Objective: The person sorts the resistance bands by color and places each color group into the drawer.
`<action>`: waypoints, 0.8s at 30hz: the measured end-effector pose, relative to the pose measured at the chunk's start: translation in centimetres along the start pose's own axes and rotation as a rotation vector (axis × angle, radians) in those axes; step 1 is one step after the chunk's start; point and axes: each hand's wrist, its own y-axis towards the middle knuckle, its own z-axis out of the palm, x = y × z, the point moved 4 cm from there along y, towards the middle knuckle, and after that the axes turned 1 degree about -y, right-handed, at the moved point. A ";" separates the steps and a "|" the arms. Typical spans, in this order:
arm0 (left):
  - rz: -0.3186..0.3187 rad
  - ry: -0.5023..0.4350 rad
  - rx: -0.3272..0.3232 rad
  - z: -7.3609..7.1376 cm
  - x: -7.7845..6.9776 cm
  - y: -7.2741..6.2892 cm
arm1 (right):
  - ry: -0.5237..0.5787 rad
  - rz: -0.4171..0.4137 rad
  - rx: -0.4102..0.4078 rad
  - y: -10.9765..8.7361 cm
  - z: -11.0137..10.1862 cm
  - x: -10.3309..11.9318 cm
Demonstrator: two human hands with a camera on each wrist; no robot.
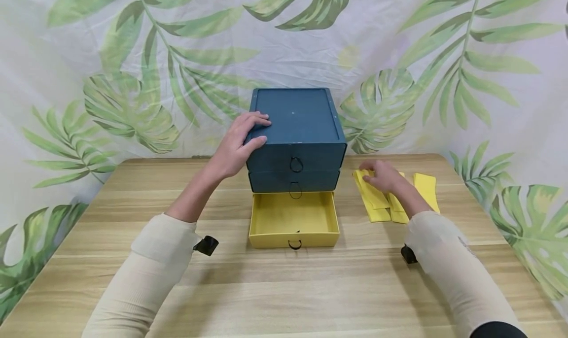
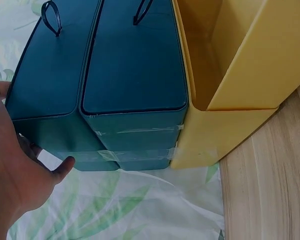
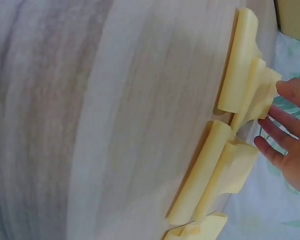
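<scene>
A stack of drawer boxes stands at the back middle, two blue boxes (image 1: 295,116) on top of a yellow drawer (image 1: 294,239). The yellow drawer is pulled out, and its inside shows from above. My left hand (image 1: 237,146) rests on the upper blue box's left top edge, fingers lying on the lid, thumb near the front corner. To the right of the stack lie several folded yellow cloths (image 1: 377,215). Over the leftmost ones is my right hand (image 1: 381,175). In the right wrist view its loosely spread fingers (image 3: 282,135) are right at the edge of one cloth (image 3: 265,95).
Small black loop pulls (image 1: 296,164) hang on the drawer fronts. Another yellow cloth (image 1: 426,190) lies at the far right of the row. Behind the wooden table (image 1: 284,293) hangs a leaf-patterned curtain (image 1: 213,32).
</scene>
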 end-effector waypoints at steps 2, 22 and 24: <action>0.018 -0.005 0.003 -0.1 0.0 -0.1 | -0.025 0.008 0.023 0.2 0.1 0.0; 0.043 0.001 -0.006 0.0 0.0 -0.3 | 0.033 0.022 -0.118 -1.0 -2.1 1.5; 0.040 0.003 -0.008 0.0 0.0 -0.3 | 0.050 0.018 -0.123 -1.3 -2.4 2.1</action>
